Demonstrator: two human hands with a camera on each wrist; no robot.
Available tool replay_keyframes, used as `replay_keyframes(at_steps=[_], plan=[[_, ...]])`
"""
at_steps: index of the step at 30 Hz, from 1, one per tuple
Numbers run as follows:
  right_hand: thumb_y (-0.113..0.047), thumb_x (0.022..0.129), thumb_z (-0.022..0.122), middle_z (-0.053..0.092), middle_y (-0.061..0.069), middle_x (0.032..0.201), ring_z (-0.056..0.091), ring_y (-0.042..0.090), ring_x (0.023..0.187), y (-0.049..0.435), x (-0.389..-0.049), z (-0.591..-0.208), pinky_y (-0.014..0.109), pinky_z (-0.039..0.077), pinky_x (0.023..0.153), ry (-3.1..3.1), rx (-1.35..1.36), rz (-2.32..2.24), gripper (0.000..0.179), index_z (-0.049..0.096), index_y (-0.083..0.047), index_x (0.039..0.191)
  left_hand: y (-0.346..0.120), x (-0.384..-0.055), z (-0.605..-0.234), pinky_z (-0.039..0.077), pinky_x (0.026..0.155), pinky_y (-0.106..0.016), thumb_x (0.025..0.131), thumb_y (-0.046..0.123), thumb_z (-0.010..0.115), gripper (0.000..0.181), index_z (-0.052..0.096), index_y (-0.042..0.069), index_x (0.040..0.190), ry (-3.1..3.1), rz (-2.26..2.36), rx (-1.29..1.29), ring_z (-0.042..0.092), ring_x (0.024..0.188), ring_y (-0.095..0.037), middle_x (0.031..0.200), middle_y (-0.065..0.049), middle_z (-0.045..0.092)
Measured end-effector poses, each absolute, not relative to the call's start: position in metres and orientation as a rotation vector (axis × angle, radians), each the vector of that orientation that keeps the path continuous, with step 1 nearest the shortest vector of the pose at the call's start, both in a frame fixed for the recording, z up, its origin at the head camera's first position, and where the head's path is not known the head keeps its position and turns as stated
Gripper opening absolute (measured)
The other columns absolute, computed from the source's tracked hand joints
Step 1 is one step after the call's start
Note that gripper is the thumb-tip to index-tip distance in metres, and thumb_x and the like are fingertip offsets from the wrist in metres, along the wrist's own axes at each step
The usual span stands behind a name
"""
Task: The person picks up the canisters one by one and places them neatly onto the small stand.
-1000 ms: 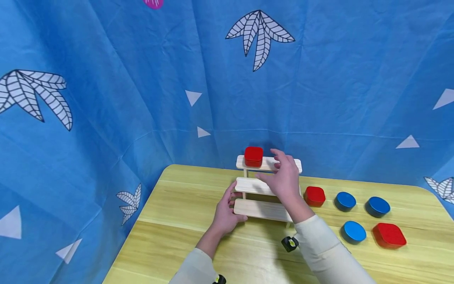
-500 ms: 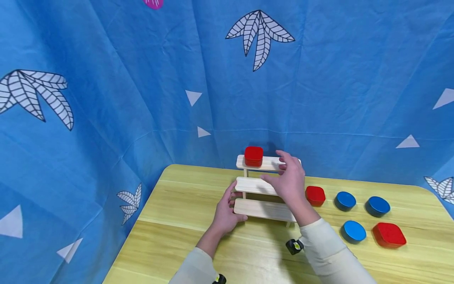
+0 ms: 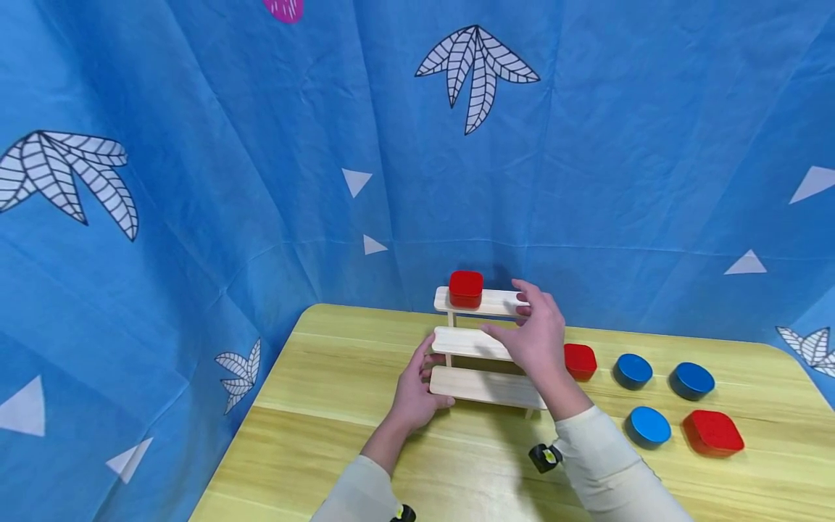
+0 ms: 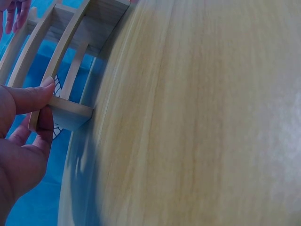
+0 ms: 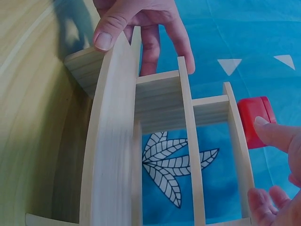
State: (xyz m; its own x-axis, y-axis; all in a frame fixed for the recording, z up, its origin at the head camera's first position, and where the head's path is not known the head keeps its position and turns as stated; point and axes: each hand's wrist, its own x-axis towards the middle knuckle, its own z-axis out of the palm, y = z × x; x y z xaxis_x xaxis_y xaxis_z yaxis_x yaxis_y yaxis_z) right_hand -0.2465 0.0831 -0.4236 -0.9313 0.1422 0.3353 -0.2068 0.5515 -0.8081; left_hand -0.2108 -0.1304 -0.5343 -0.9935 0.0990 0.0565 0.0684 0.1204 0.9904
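Fingers bent, thumb clamped down, the left hand (image 3: 412,395) pinches the wooden rack (image 3: 483,385) at its near-left end! Right hand (image 3: 538,337) grips nothing, thumb and forefinger spread by the rack's right half. And the red box (image 3: 466,291)? Far side, top shelf (image 3: 502,304), left of those fingertips and apart, right hand nearer; shelves run lengthwise left to right.

the shelf (image 3: 479,384) looks smooth, matt wood, the red box (image 3: 466,290) on it glossy plastic; the tabletop (image 3: 333,362) wood-grained, faintly shiny; the backdrop (image 3: 443,196) creased cloth
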Motion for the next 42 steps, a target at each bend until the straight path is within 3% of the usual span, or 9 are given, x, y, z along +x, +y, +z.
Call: replay_keyframes(at_steps=[17, 29, 36, 42], plan=[[-0.020, 0.067, 0.095, 0.056, 0.013, 0.121, 0.064, 0.030, 0.099, 0.089, -0.243, -0.427, 0.046, 0.057, 0.080, -2.382, 0.045, 1.340, 0.084, 0.054, -0.012, 0.140, -0.130, -0.210, -0.533, 0.057, 0.079, -0.036, 0.062, -0.029, 0.077, 0.124, 0.032, 0.041, 0.155, 2.339, 2.063, 0.181, 0.056, 0.113, -0.026, 0.130, -0.004, 0.055], [-0.015, 0.066, 0.095, 0.057, 0.013, 0.119, 0.065, 0.030, 0.098, 0.093, -0.240, -0.431, 0.048, 0.057, 0.079, -2.312, 0.057, 1.379, 0.081, 0.057, -0.010, 0.137, -0.129, -0.211, -0.535, 0.057, 0.077, -0.038, 0.061, -0.031, 0.076, 0.122, 0.029, 0.025, 0.158, 2.321, 2.082, 0.187, 0.055, 0.112, -0.034, 0.132, -0.013, 0.053], [-0.013, 0.068, 0.094, 0.056, 0.012, 0.120, 0.065, 0.028, 0.099, 0.095, -0.239, -0.431, 0.046, 0.058, 0.079, -2.314, 0.023, 1.404, 0.079, 0.057, -0.012, 0.137, -0.129, -0.210, -0.534, 0.057, 0.077, -0.036, 0.062, -0.029, 0.077, 0.123, 0.032, 0.035, 0.156, 2.340, 2.076, 0.180, 0.056, 0.111, -0.028, 0.132, -0.007, 0.054], [-0.013, 0.068, 0.094, 0.057, 0.014, 0.121, 0.065, 0.029, 0.100, 0.097, -0.238, -0.431, 0.047, 0.058, 0.080, -2.320, 0.014, 1.404, 0.078, 0.057, -0.011, 0.137, -0.130, -0.209, -0.534, 0.057, 0.078, -0.036, 0.062, -0.029, 0.078, 0.123, 0.032, 0.037, 0.156, 2.337, 2.075, 0.188, 0.056, 0.111, -0.028, 0.131, -0.007, 0.054]])
